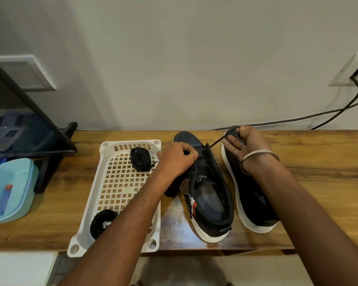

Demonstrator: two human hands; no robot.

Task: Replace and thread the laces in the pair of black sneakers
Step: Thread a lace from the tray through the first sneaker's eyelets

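Note:
Two black sneakers with white soles stand on the wooden table (318,153). The left sneaker (207,195) has its opening facing me; the right sneaker (250,203) lies beside it, partly under my right arm. A black lace (219,141) runs taut from the left sneaker's eyelets up to the right. My left hand (178,157) pinches the lace at the eyelets. My right hand (244,141) grips the lace's far end above the right sneaker's toe. Two coiled black laces (141,159) (100,222) lie in the white basket tray (116,188).
A light blue plastic box (10,188) with a small blue and orange item stands at the left. Behind it a dark stand (50,129) leans. A black cable (298,118) runs along the wall at the back right. The table's front edge is close to me.

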